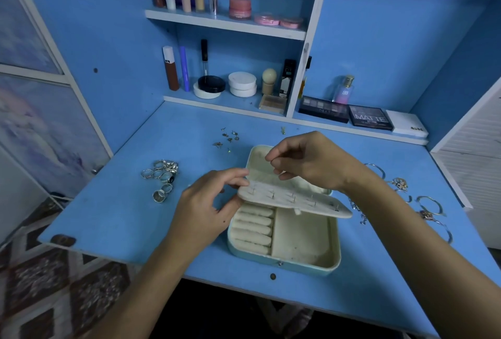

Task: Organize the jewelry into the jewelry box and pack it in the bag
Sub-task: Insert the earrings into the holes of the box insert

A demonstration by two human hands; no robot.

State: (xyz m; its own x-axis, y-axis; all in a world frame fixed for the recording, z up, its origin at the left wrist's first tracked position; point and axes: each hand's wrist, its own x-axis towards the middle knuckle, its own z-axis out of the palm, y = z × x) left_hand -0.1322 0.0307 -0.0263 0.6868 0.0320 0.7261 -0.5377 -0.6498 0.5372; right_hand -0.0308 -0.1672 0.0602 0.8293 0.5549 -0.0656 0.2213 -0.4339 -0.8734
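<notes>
Box (284, 233) open mid-desk (122, 216). Left hand (208, 208) pinches the earring flap (292, 199) by its left edge, holding it up. Right hand (306, 162) has fingertips pinched above it; can't tell if a stud is in there. Risk: flap flexes or slips, seated posts pop out. Studs (227, 138) and rings (162, 176) loose on desk, could get swept off.

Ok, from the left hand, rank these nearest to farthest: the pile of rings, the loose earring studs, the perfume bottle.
From the left hand:
1. Pile of rings, just to its left on the desk.
2. Loose earring studs, farther back, behind the box.
3. Perfume bottle, far back right on the low shelf.
</notes>
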